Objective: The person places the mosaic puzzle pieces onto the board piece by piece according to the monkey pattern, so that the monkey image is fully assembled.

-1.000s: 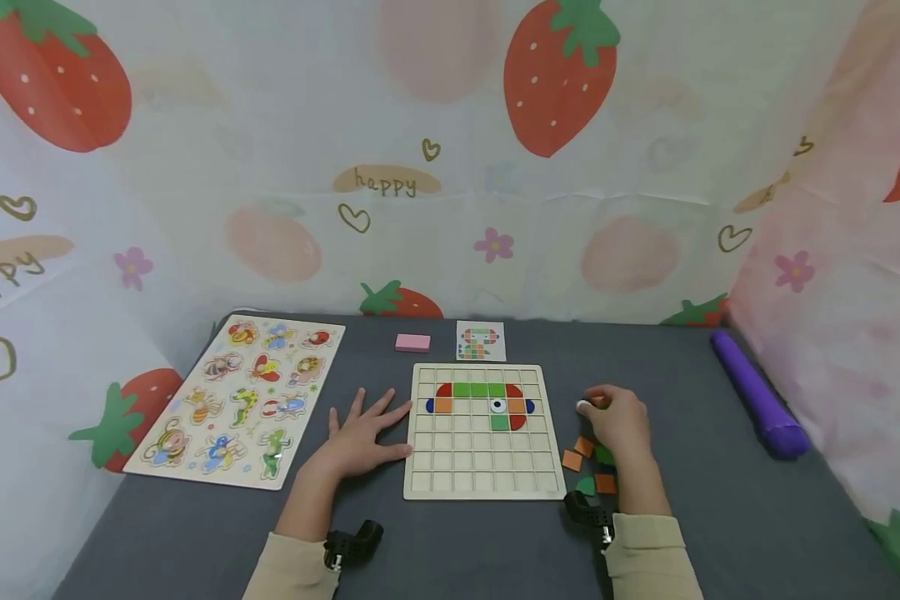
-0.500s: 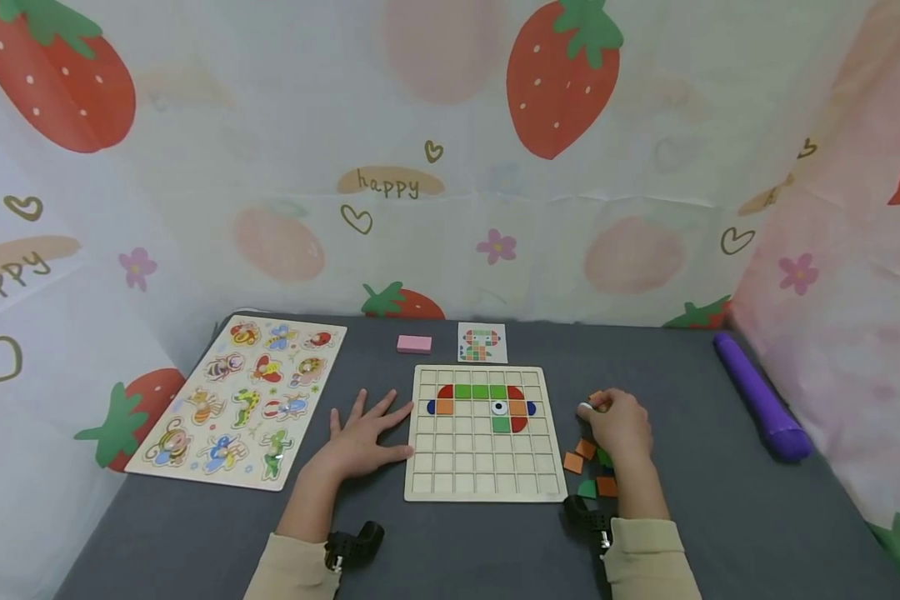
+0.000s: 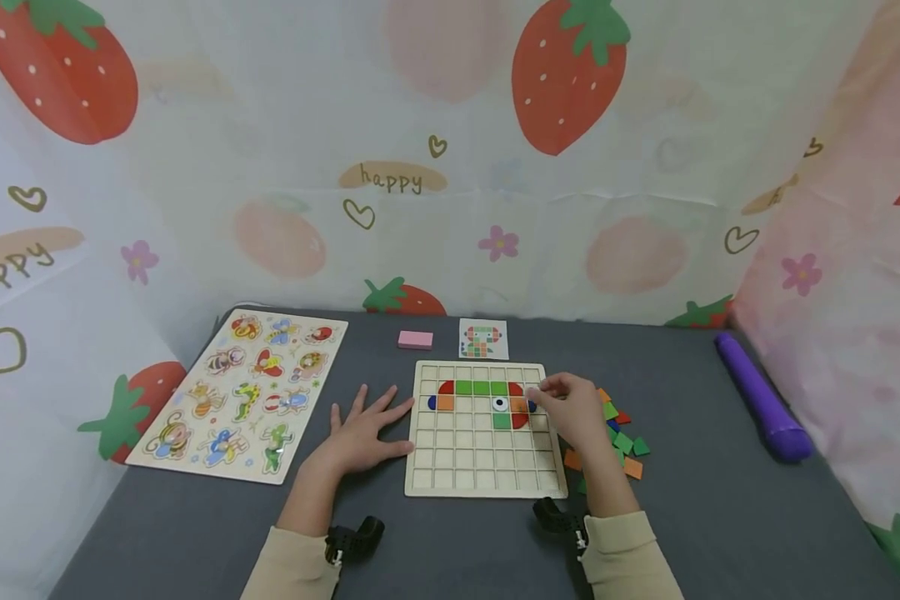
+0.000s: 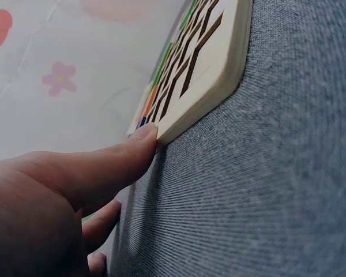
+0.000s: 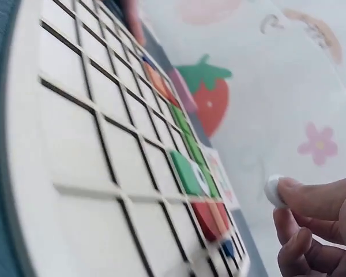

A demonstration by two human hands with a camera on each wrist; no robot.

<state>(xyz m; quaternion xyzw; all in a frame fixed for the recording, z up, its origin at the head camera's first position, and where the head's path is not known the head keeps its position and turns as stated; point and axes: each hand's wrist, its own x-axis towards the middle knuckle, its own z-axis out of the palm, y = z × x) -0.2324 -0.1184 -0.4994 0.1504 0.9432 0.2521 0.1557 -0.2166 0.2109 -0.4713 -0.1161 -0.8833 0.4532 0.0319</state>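
A wooden grid board point(image 3: 435, 479) lies on the table with coloured tiles in its upper squares, among them a white eye tile point(image 3: 500, 403) beside orange and red ones. My left hand point(image 3: 363, 442) has its fingers spread, the thumb and a finger touching the board's left edge. In the left wrist view the thumb point(image 4: 118, 164) presses that edge near a corner. Over the board's right side, my right hand point(image 3: 576, 412) pinches a small white round tile point(image 5: 273, 191) between thumb and fingertips. The tile's face cannot be made out.
Loose coloured tiles point(image 3: 622, 442) lie right of the board, partly behind the right forearm. A pattern card point(image 3: 483, 339) and a pink block point(image 3: 416, 340) sit beyond the board. An insect puzzle board point(image 3: 240, 400) lies left, a purple cylinder point(image 3: 762, 400) right.
My right hand has left the loose tiles and moved left to the board's right side, carrying the white round tile. My left hand stays at the board's edge.
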